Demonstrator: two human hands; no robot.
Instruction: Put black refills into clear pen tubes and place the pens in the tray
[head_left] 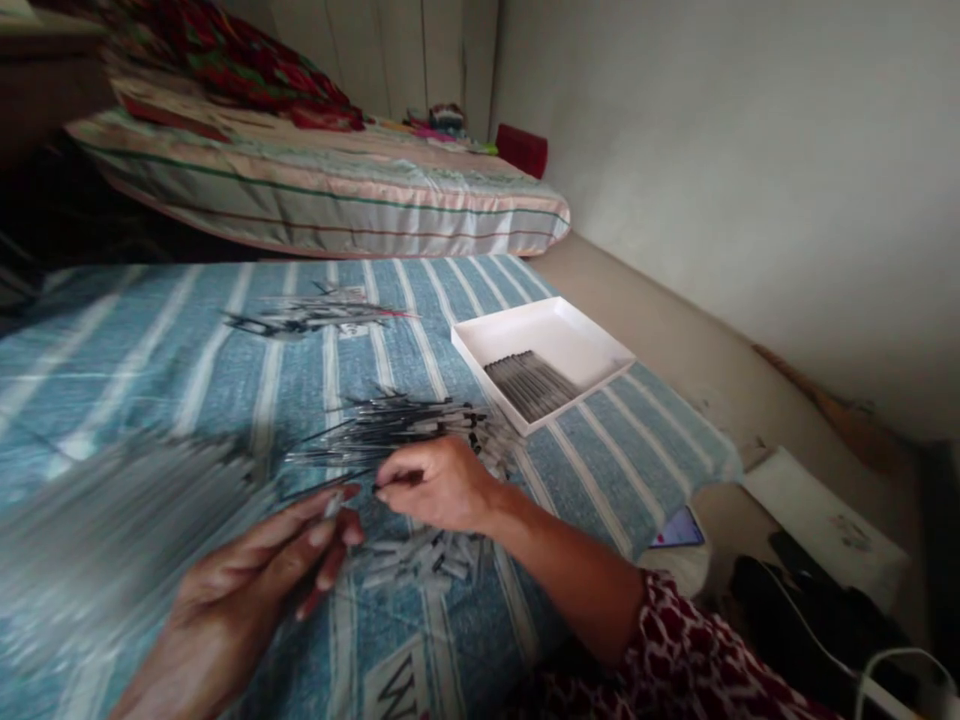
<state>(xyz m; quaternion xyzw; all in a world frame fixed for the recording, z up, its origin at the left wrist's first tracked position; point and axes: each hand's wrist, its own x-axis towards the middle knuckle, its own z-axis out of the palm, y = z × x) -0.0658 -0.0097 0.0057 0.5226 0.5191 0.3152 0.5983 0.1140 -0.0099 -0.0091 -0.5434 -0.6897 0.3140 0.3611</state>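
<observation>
My left hand [289,560] is closed in a pinch at the lower left, with a small translucent piece [335,503], which looks like a pen cap, between thumb and fingers. Just to its right, my right hand [435,485] pinches the dark end of a thin stick [330,485] that looks like a pen refill; part of it is hidden and blurred. Behind that hand lies a pile of thin dark refills [390,420] with pale ends. Between my hands and the table's near side are scattered loose whitish caps [435,557].
Many clear pen barrels [127,520] lie blurred at the left. A white open box [577,340] holds a row of dark pens [529,385]. Farther back is another loose pile of pens [307,312]. A striped bed [337,200] stands behind; a phone [679,527] lies at the right.
</observation>
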